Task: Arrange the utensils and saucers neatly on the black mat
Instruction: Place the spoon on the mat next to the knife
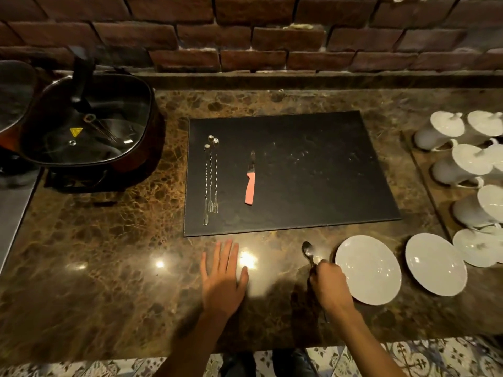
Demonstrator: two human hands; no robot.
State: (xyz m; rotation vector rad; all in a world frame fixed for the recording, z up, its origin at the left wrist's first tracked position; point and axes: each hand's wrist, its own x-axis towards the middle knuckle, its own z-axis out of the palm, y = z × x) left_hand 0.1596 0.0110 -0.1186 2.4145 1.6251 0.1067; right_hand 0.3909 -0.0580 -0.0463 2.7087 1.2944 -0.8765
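Observation:
A black mat (313,172) lies on the marble counter. On its left side rest three long twisted metal forks (211,180), side by side, and a small knife with a pink handle (250,183). My right hand (328,287) is shut on a metal spoon (308,253), its bowl pointing toward the mat, just below the mat's front edge. My left hand (223,276) lies flat and open on the counter below the mat. Two white saucers (368,269) (435,263) sit on the counter to the right of my right hand.
A lidded black pot (87,131) stands on a burner at the left. Several white lidded cups (462,164) crowd a tray at the right edge. A brick wall runs behind the counter. The counter's front edge is near my forearms.

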